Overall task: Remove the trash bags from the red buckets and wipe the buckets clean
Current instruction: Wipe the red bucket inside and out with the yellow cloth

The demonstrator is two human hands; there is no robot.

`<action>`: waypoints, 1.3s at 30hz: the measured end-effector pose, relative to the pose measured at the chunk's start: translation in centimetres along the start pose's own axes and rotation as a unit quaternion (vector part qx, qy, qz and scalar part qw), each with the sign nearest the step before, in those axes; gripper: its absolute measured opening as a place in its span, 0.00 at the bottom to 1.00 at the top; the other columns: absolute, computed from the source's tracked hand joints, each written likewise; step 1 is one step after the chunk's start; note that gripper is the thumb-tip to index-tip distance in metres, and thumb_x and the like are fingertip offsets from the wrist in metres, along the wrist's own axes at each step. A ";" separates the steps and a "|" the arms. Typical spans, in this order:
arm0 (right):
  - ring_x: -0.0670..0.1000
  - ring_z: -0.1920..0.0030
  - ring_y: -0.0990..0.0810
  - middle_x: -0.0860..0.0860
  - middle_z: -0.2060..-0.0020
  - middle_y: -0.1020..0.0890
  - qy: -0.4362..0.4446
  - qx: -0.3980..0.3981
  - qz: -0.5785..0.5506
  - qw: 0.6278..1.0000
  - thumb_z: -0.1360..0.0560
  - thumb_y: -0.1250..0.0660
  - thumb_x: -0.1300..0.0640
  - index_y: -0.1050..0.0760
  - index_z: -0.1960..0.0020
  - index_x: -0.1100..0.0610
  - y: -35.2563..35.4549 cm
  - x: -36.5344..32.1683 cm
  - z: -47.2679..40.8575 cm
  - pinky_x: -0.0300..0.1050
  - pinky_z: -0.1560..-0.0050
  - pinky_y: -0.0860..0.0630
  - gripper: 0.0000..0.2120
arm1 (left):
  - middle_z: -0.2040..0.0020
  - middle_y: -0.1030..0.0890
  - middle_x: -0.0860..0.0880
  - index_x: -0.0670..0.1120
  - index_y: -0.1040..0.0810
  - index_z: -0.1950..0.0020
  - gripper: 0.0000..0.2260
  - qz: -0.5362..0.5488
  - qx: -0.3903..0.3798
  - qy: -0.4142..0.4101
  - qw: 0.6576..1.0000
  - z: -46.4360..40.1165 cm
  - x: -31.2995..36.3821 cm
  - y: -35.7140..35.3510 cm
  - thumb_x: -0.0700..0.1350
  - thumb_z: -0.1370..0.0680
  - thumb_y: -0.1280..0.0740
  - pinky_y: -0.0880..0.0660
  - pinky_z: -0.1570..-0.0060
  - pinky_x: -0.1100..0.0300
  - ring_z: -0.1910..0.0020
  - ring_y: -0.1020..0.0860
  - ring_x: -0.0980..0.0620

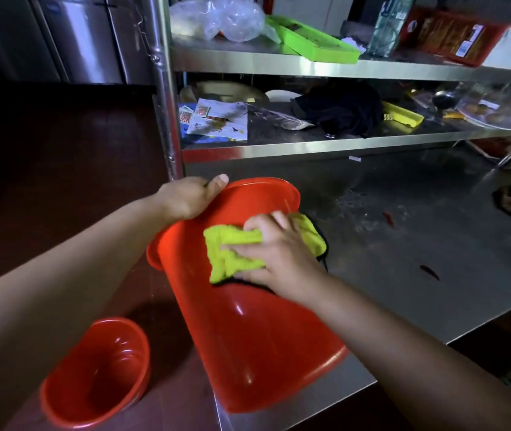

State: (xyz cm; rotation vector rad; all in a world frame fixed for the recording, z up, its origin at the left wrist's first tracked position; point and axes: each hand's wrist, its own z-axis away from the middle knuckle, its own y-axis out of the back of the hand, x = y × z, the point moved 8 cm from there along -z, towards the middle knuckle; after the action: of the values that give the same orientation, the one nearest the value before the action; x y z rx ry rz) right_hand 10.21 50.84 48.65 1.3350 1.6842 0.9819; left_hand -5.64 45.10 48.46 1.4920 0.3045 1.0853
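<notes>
Gripping the tipped red bucket [248,331] at its rim, left hand [186,197] steadies it while right hand [274,259] fingers press yellow cloth [232,250] flat against its side.

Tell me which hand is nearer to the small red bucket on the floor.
Left. The left hand grips the big bucket's rim, on the side toward the small red bucket; the right hand presses the yellow cloth farther right.

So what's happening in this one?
A person is wiping the outside of a red bucket that lies tilted on the edge of a steel table. The left hand grips the bucket's rim, while the right hand presses a yellow-green cloth against its wall. No trash bag shows on it. A second red bucket stands on the floor, also bagless.
</notes>
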 end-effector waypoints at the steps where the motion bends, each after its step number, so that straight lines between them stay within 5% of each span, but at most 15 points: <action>1: 0.55 0.50 0.30 0.51 0.49 0.24 -0.015 0.014 -0.005 1.000 0.32 0.36 0.38 0.20 0.45 0.42 0.1 1.0 -1.2 0.51 0.53 0.30 0.19 | 0.33 0.27 0.39 0.41 0.26 0.37 0.32 0.016 0.009 0.007 1.000 0.3 -0.4 -0.3 0.64 0.21 0.55 0.36 0.36 0.55 0.33 0.30 0.42; 8: 0.55 0.46 0.29 0.51 0.48 0.25 -0.192 0.064 -0.074 0.976 0.32 0.29 0.44 0.17 0.47 0.54 -0.2 9.3 -3.4 0.45 0.44 0.32 0.19 | 0.37 0.24 0.42 0.44 0.25 0.38 0.27 0.176 0.055 0.022 0.983 3.2 -2.1 -2.3 0.61 0.20 0.51 0.35 0.40 0.58 0.35 0.28 0.43; 13: 0.56 0.47 0.26 0.50 0.51 0.27 -0.361 0.066 -0.151 0.918 0.34 0.37 0.36 0.19 0.52 0.55 -0.9 12.5 -2.8 0.54 0.45 0.27 0.24 | 0.35 0.24 0.46 0.46 0.27 0.34 0.27 0.209 0.054 -0.008 0.976 4.4 -3.6 -3.0 0.62 0.21 0.52 0.37 0.34 0.56 0.32 0.30 0.46; 15: 0.57 0.44 0.29 0.51 0.46 0.27 -0.366 0.037 -0.077 0.927 0.29 0.36 0.38 0.21 0.46 0.52 -0.5 10.6 -2.6 0.53 0.43 0.30 0.21 | 0.40 0.23 0.51 0.45 0.26 0.35 0.25 0.282 0.035 -0.036 0.958 5.0 -3.9 -3.3 0.59 0.20 0.50 0.35 0.39 0.65 0.35 0.28 0.53; 19: 0.58 0.46 0.31 0.51 0.44 0.28 -0.258 0.034 0.111 0.959 0.29 0.34 0.40 0.29 0.35 0.40 0.3 2.1 -1.4 0.53 0.49 0.34 0.22 | 0.52 0.23 0.60 0.54 0.25 0.51 0.12 0.361 0.000 -0.047 0.932 5.4 -4.1 -3.6 0.51 0.18 0.48 0.34 0.59 0.82 0.57 0.25 0.75; 22: 0.59 0.46 0.31 0.54 0.44 0.25 -0.143 0.015 0.217 0.965 0.31 0.31 0.46 0.31 0.33 0.41 -2.5 -4.4 0.3 0.57 0.49 0.34 0.26 | 0.58 0.22 0.55 0.49 0.24 0.56 0.13 0.419 0.012 -0.015 0.908 4.7 -4.3 -3.5 0.47 0.17 0.46 0.30 0.62 0.79 0.62 0.24 0.65; 25: 0.59 0.43 0.31 0.54 0.41 0.25 -0.063 -0.007 0.278 0.959 0.26 0.40 0.52 0.32 0.31 0.44 -4.6 -7.1 1.5 0.59 0.46 0.36 0.23 | 0.63 0.24 0.50 0.44 0.25 0.60 0.20 0.385 0.030 0.018 0.922 4.8 -4.9 -3.8 0.56 0.19 0.45 0.28 0.63 0.69 0.64 0.26 0.56; 27: 0.58 0.45 0.30 0.52 0.42 0.25 -0.051 0.006 0.274 0.960 0.27 0.36 0.50 0.32 0.32 0.43 -3.9 -6.6 0.9 0.58 0.48 0.34 0.23 | 0.65 0.29 0.45 0.42 0.27 0.60 0.24 0.355 0.040 0.017 0.934 4.7 -5.3 -4.2 0.62 0.22 0.46 0.30 0.62 0.59 0.65 0.30 0.51; 34: 0.58 0.47 0.29 0.50 0.44 0.25 -0.198 0.030 0.144 0.969 0.29 0.33 0.42 0.26 0.37 0.43 -0.2 2.0 -2.3 0.52 0.53 0.31 0.21 | 0.67 0.33 0.46 0.40 0.29 0.64 0.27 0.376 0.074 0.002 0.924 4.9 -5.6 -4.2 0.62 0.22 0.46 0.32 0.63 0.56 0.68 0.33 0.54; 36: 0.58 0.46 0.30 0.51 0.42 0.26 -0.229 0.029 0.107 0.967 0.27 0.35 0.42 0.25 0.38 0.47 -0.1 4.4 -2.6 0.51 0.51 0.31 0.20 | 0.64 0.25 0.47 0.36 0.26 0.59 0.34 0.393 0.058 -0.001 0.918 4.5 -5.4 -4.7 0.69 0.27 0.44 0.26 0.54 0.53 0.63 0.26 0.54; 39: 0.60 0.44 0.31 0.53 0.41 0.28 -0.305 0.015 0.042 0.951 0.24 0.39 0.42 0.26 0.37 0.50 -0.2 8.4 -2.4 0.52 0.46 0.32 0.20 | 0.52 0.16 0.51 0.46 0.18 0.50 0.32 0.436 0.031 -0.001 0.899 4.3 -5.2 -5.2 0.72 0.32 0.42 0.27 0.39 0.51 0.49 0.19 0.55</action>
State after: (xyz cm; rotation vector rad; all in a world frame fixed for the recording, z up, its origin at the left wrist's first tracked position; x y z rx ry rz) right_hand 6.55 58.75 48.68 1.5418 1.1790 0.5059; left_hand -3.13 39.93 42.13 1.7243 -0.3913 1.7808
